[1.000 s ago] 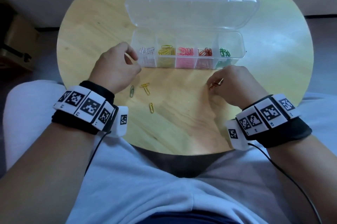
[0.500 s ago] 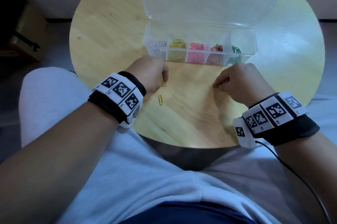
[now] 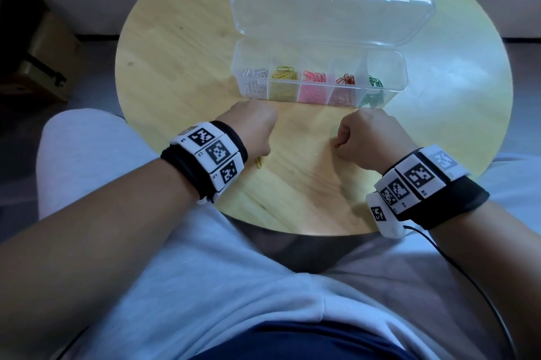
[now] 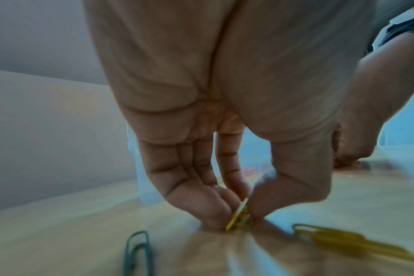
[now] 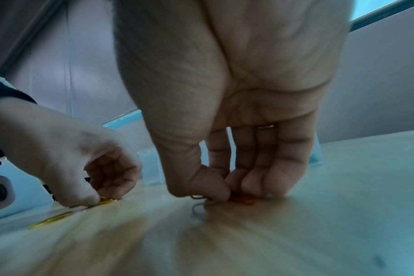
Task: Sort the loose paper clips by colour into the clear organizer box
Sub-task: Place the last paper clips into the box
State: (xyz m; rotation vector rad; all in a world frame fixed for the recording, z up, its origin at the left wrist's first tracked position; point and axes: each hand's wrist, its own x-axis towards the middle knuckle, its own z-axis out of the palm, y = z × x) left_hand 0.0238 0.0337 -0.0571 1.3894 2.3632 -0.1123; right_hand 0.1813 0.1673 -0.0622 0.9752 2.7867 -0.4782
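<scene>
Our left hand [image 3: 254,128] was down on the table [image 3: 181,46], its thumb and fingers pinching a yellow clip [image 4: 238,214] that stood on edge against the wood. Our right hand [image 3: 371,140] was also lowered to the table, fingertips bunched together over an orange-red clip [image 5: 242,199]; from the right wrist view we took this for a pinch, though the clip was blurred and partly covered by the fingers. Both hands sat just in front of the clear box [image 3: 392,87], well apart from each other.

Beside our left hand a dark green clip [image 4: 137,252] lay flat on the table, and another yellow clip [image 4: 352,242] lay on the other side of the pinching fingers; the head view showed only a tip of it below the wrist.

The box stood open on the far half of the round table, its lid [image 3: 330,17] tipped back. Its five compartments held, from our left to right, white clips [image 3: 256,72], yellow clips [image 3: 284,74], pink clips [image 3: 314,77], red clips [image 3: 345,80] and green clips [image 3: 375,82]. We wore marker bands [image 3: 210,154] on both wrists.
</scene>
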